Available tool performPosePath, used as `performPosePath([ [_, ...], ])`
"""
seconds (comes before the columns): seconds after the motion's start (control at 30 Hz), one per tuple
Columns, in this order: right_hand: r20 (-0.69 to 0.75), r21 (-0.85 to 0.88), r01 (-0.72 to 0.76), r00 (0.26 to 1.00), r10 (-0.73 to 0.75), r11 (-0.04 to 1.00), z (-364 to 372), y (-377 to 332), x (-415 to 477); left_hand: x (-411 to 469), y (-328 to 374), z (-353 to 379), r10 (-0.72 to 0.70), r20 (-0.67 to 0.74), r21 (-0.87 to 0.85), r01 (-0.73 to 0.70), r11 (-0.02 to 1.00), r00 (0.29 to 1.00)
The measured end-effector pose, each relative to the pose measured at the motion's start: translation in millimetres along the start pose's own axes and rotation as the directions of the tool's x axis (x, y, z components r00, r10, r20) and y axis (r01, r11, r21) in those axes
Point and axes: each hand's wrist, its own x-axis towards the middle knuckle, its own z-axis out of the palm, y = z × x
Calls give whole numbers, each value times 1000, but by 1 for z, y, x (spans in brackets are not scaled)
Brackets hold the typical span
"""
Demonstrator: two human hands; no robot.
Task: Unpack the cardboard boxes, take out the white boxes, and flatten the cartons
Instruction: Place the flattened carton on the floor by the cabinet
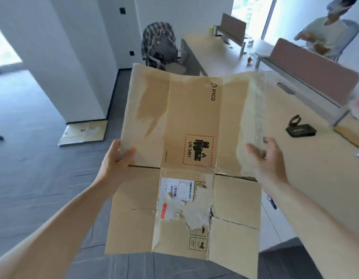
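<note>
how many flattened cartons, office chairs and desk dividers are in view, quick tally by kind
flattened cartons: 2, the held carton and the floor pile, counted as one
office chairs: 2
desk dividers: 2
total: 6

Single wide-angle head cam looked forward and down; carton [192, 137] close at centre, bench [307, 158] right.

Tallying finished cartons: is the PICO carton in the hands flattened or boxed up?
Flattened. The carton lies spread as one flat sheet, flaps unfolded, with the left hand and right hand gripping its side edges.
</note>
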Motion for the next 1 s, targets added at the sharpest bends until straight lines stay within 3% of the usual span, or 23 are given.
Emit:
performPosePath([
  [0.27, 282, 53, 109, 952, -119, 993, 209, -105, 14, 30, -34, -189, -69, -252, -95, 46, 994, 965],
  [0.5, 473, 65, 109, 872, -127, 992, 376, -116, 56, 107, -83, -283, -148, -370, -116, 112, 987, 917],
  [0.87, 634, 82, 93, 764, -124, 992, 637, -179, 147, 278, -118, -424, -196, -495, -161, 133, 978, 846],
  [1.0, 642, 86, 163, 745, -180, 983, 748, -214, 163, 347, -153, -495, -198, -522, -188, 115, 975, 830],
])
